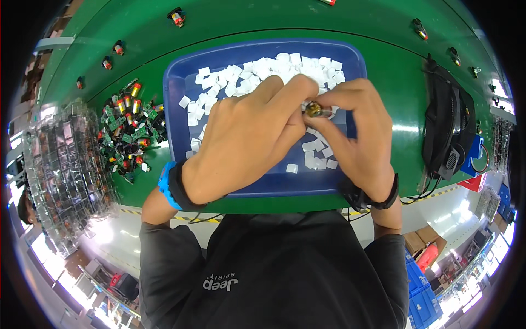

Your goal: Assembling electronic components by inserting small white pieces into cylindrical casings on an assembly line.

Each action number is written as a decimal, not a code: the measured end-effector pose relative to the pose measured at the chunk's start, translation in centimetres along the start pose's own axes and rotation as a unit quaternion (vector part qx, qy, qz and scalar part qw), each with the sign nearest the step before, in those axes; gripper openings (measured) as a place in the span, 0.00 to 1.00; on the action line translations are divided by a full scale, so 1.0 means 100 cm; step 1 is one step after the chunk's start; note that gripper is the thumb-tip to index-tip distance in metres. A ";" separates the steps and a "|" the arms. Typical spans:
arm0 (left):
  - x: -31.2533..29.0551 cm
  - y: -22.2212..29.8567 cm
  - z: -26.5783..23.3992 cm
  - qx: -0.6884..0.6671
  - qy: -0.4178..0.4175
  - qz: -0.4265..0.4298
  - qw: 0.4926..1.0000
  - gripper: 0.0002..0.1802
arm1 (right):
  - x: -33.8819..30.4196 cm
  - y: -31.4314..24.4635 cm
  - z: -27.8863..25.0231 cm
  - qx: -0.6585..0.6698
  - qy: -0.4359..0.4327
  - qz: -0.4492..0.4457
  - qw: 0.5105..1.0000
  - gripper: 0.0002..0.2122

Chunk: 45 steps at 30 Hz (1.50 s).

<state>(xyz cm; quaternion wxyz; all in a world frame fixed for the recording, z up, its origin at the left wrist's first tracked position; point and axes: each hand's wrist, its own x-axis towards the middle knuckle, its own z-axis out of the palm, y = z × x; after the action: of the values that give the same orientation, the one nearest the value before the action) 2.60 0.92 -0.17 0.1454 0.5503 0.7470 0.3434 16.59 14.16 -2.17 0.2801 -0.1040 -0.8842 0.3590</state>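
Both hands meet above a shallow blue tray (356, 55) that holds many small white square pieces (298, 63). Between the thumb and fingers of my right hand (364, 129) is a small cylindrical electronic part (316, 109), brass-coloured at its near end. My left hand (246, 131) is closed, its fingertips pinched together against the left side of that part. Whether those fingertips hold a white piece or the part itself is hidden behind the knuckles. A blue band and a dark strap circle my left wrist; a black strap circles the right.
Left of the tray lies a heap of green circuit boards and red-yellow cylinders (131, 118). Stacked clear plastic trays (68, 170) stand at the far left. A black bag (446, 120) lies on the right of the green table (397, 98). Single small parts (176, 18) lie along the far side.
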 end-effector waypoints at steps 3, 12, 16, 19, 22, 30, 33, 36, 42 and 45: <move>-0.001 -0.004 -0.004 -0.041 -0.014 0.012 0.999 0.11 | 0.005 0.003 -0.009 0.039 -0.007 -0.012 0.999 0.15; -0.003 -0.005 -0.012 -0.043 -0.049 0.011 0.998 0.16 | 0.006 0.003 -0.014 0.010 -0.068 -0.035 0.997 0.14; -0.003 -0.003 -0.016 -0.034 -0.045 0.017 0.998 0.17 | 0.003 0.006 -0.004 0.053 -0.044 -0.047 0.997 0.15; -0.003 0.000 -0.021 -0.040 -0.037 0.024 0.998 0.18 | 0.005 0.010 -0.003 0.066 -0.010 -0.080 0.995 0.16; -0.002 0.003 -0.027 -0.048 -0.015 0.042 0.998 0.19 | 0.007 0.012 -0.005 0.033 0.016 -0.135 0.990 0.16; 0.006 -0.004 -0.046 -0.339 -0.136 -0.105 0.925 0.14 | 0.007 0.001 -0.008 0.004 0.047 -0.210 0.977 0.12; 0.010 -0.020 -0.040 -0.283 -0.192 -0.006 0.940 0.13 | 0.003 -0.002 -0.012 0.032 -0.004 -0.188 0.982 0.11; 0.013 -0.024 -0.040 -0.386 -0.253 -0.067 0.884 0.14 | 0.004 -0.001 -0.015 0.058 -0.022 -0.199 0.978 0.11; 0.019 -0.034 -0.030 -0.543 -0.348 -0.154 0.749 0.16 | 0.008 -0.003 -0.012 0.055 0.018 -0.197 0.979 0.11; 0.018 -0.032 -0.027 -0.587 -0.336 -0.151 0.720 0.16 | 0.007 -0.004 -0.013 0.058 0.026 -0.196 0.979 0.10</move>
<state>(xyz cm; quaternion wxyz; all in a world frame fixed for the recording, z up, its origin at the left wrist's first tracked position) -1.95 1.10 -0.05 0.7312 0.3137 0.3709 0.4790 16.77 14.90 -0.88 0.3736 0.0782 -0.8573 0.3455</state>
